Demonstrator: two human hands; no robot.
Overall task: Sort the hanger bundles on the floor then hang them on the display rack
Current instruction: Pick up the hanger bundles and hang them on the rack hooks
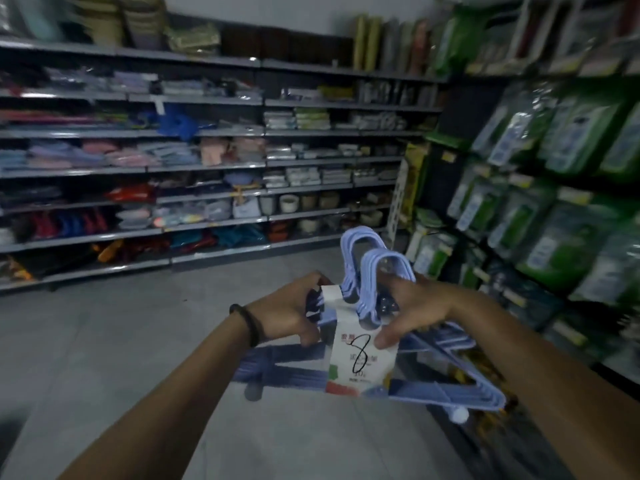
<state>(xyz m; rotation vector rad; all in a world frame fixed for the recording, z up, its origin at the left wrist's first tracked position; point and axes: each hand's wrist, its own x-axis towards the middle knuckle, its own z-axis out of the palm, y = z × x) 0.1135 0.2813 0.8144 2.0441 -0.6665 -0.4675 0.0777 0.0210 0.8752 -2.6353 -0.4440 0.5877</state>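
- Head view: the hanger bundles [446, 388] are being held in mid-air at about 5 o'clock in the picture, clear of the grey floor [121, 358] and lying nearly flat between the two hands
- The hangers are showing as pale periwinkle-blue plastic, thin and tightly stacked, with their sloped arms fanning out in parallel ridges toward 4 o'clock; the arms on the 8 o'clock side are looking darker blue in the shade
- Two clumps of hooks [362, 242] are curving up toward 12 o'clock, one just behind the other, each made of many hooks pressed together
- A white paper label [362, 356] is wrapping the middle of the stack below the hooks; it is carrying a black handwritten 8, small printed characters too blurred to read, and red and green patches along its lower edge
- The left hand [285, 311] is grasping the stack at 9 o'clock from the label, with its fingers curling round the hanger arms and the thumb lying against the label's left edge; a dark bracelet [249, 323] is sitting on that wrist
- The right hand [420, 311] is gripping at 3 o'clock from the label, with the thumb pressing on the label's right edge and the fingers closing over the base of the nearer hooks
- Long shelves [207, 167] of folded cloth goods are running across from 9 to 1 o'clock, and rows of green packets [581, 133] are filling the 3 o'clock side
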